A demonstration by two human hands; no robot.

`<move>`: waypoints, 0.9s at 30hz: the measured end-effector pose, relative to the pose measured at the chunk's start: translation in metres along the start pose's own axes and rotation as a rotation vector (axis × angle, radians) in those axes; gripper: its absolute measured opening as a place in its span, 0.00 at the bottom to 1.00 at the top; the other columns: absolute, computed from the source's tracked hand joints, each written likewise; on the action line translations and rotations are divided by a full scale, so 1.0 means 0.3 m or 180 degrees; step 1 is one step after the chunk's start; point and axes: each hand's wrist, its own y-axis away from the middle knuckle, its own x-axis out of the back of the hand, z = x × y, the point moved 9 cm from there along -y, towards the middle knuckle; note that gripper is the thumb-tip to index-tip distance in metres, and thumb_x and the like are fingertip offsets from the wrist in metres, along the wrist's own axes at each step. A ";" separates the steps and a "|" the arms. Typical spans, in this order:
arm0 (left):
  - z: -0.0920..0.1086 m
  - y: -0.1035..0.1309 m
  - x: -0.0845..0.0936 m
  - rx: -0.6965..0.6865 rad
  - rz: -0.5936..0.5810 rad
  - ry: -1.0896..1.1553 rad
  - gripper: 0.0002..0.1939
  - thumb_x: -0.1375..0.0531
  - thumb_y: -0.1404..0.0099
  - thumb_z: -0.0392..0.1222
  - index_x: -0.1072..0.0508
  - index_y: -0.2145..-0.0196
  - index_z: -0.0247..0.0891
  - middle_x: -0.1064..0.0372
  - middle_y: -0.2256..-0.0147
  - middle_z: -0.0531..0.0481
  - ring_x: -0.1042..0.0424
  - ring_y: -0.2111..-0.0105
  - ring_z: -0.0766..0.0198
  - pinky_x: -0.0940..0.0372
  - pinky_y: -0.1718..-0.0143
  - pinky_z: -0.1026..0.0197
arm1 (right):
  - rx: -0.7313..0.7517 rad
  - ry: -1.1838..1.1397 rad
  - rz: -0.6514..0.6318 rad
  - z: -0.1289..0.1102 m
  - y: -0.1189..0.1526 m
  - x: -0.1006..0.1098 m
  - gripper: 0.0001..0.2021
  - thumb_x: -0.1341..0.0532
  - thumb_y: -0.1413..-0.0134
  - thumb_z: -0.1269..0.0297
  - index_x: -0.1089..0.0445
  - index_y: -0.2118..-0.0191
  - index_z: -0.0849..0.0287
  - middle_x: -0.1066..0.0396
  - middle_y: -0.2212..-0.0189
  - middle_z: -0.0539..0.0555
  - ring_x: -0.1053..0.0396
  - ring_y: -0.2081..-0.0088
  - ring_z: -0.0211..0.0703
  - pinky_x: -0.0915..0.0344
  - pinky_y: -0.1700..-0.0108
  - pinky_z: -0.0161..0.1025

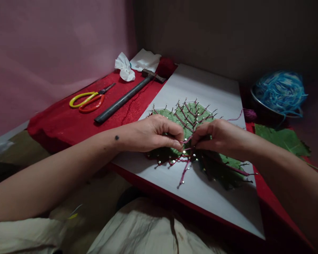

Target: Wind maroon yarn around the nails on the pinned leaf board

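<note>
A green leaf [161, 113] lies on a white board [201, 197], with several nails [183, 152] standing along its outline and veins. Dark reddish thread runs between the upper nails, and magenta thread [184, 173] is wound on the lower ones. Over the middle of the leaf, my left hand [161, 132] pinches a strand of magenta thread between thumb and forefinger. Close beside it on the right, my right hand [214, 134] is closed in a pinch at the same thread. Its fingertips partly hide the thread, and both hands cover parts of the leaf.
On the red cloth [66, 128] at left lie scissors [91, 100] with yellow and red handles and a hammer [127, 98]. Crumpled white paper [125, 67] sits behind. At right are a bowl of blue yarn [281, 91], a small magenta yarn ball [250, 115] and a loose leaf [282, 139].
</note>
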 end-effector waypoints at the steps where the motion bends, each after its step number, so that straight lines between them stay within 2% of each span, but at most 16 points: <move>1: 0.004 -0.002 -0.002 -0.0064 -0.0065 -0.0053 0.06 0.40 0.40 0.41 0.23 0.71 0.39 0.27 0.71 0.52 0.30 0.65 0.64 0.39 0.61 0.65 | -0.0059 -0.0045 -0.0037 0.007 -0.006 -0.001 0.08 0.40 0.54 0.72 0.25 0.71 0.53 0.25 0.75 0.46 0.29 0.72 0.38 0.33 0.69 0.37; 7: 0.011 -0.018 -0.007 -0.0403 -0.0288 -0.0124 0.06 0.39 0.40 0.38 0.23 0.74 0.41 0.28 0.72 0.53 0.32 0.65 0.64 0.42 0.55 0.63 | -0.0322 -0.0167 -0.0370 0.029 -0.036 -0.017 0.06 0.39 0.56 0.70 0.26 0.74 0.53 0.28 0.80 0.45 0.33 0.77 0.36 0.38 0.75 0.35; 11: 0.007 -0.025 -0.020 -0.0409 -0.0406 -0.0337 0.07 0.40 0.41 0.36 0.24 0.74 0.43 0.27 0.72 0.54 0.32 0.66 0.64 0.44 0.52 0.62 | -0.0555 0.0304 -0.0329 0.036 -0.059 -0.015 0.07 0.39 0.58 0.72 0.26 0.75 0.52 0.29 0.81 0.44 0.34 0.78 0.36 0.40 0.76 0.34; 16: 0.018 -0.020 -0.036 -0.0634 -0.0491 -0.0514 0.08 0.42 0.40 0.35 0.25 0.74 0.42 0.28 0.72 0.53 0.32 0.67 0.65 0.43 0.54 0.64 | -0.0291 0.0198 -0.0431 0.000 -0.047 -0.019 0.08 0.42 0.53 0.72 0.26 0.72 0.53 0.29 0.78 0.44 0.34 0.76 0.35 0.39 0.73 0.33; 18: 0.009 -0.017 -0.037 -0.0630 -0.0506 -0.0490 0.08 0.42 0.39 0.36 0.25 0.73 0.43 0.28 0.72 0.53 0.32 0.66 0.64 0.43 0.54 0.63 | -0.0185 0.0245 -0.0065 -0.027 -0.015 0.021 0.09 0.42 0.49 0.71 0.26 0.69 0.53 0.27 0.75 0.45 0.33 0.74 0.36 0.38 0.70 0.34; 20: -0.002 -0.014 -0.037 -0.0599 -0.0545 -0.0448 0.08 0.43 0.38 0.37 0.24 0.71 0.43 0.28 0.71 0.52 0.32 0.66 0.63 0.42 0.54 0.62 | -0.0041 0.0411 0.0567 -0.066 0.037 0.075 0.08 0.43 0.47 0.70 0.26 0.68 0.54 0.26 0.72 0.48 0.32 0.71 0.37 0.37 0.68 0.35; 21: -0.003 -0.012 -0.036 -0.0602 -0.0552 -0.0429 0.08 0.43 0.38 0.38 0.24 0.71 0.43 0.28 0.71 0.52 0.32 0.66 0.63 0.42 0.55 0.61 | 0.0204 0.0453 0.0847 -0.102 0.068 0.091 0.08 0.43 0.46 0.70 0.26 0.67 0.55 0.26 0.70 0.50 0.31 0.68 0.39 0.36 0.65 0.37; 24: -0.006 -0.011 -0.026 -0.0533 -0.0498 -0.0364 0.08 0.42 0.38 0.40 0.23 0.71 0.43 0.28 0.71 0.51 0.32 0.65 0.62 0.41 0.57 0.61 | 0.0836 0.0817 0.1068 -0.179 0.148 0.055 0.10 0.45 0.42 0.71 0.25 0.65 0.56 0.26 0.66 0.54 0.33 0.63 0.42 0.36 0.62 0.40; 27: -0.013 -0.014 -0.015 -0.0399 -0.0394 -0.0184 0.07 0.40 0.40 0.41 0.23 0.74 0.43 0.29 0.73 0.51 0.32 0.65 0.62 0.40 0.60 0.62 | 0.0909 0.1288 0.1138 -0.186 0.190 0.000 0.11 0.45 0.42 0.73 0.25 0.63 0.57 0.25 0.65 0.55 0.34 0.63 0.46 0.37 0.60 0.46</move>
